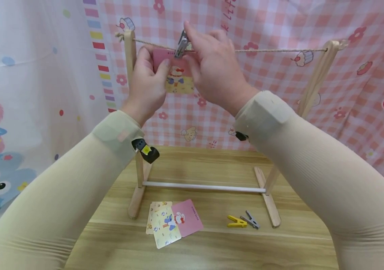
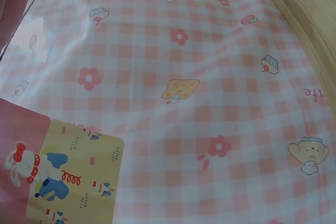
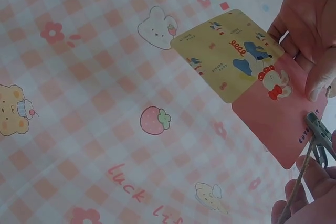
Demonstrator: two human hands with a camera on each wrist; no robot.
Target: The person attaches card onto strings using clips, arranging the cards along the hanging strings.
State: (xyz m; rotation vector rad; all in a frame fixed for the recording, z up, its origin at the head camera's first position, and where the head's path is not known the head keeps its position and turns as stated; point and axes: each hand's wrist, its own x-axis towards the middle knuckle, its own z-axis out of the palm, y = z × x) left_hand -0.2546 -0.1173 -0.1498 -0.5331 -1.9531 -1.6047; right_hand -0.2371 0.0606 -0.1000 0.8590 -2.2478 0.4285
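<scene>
Up at the left part of the twine line, my left hand pinches a pink and yellow picture card between thumb and fingers. My right hand holds a grey clothespin by its handles. Its tips lie at the card's pink top edge, over the twine. In the right wrist view the clothespin sits at the lettering on the card, which carries a rabbit and a blue dog. Only the lower part of the card shows in the left wrist view.
The twine runs between the wooden posts of a stand with a white lower bar. On the wooden table lie several overlapping cards, a yellow clothespin and another grey clothespin. Checked cloth hangs behind.
</scene>
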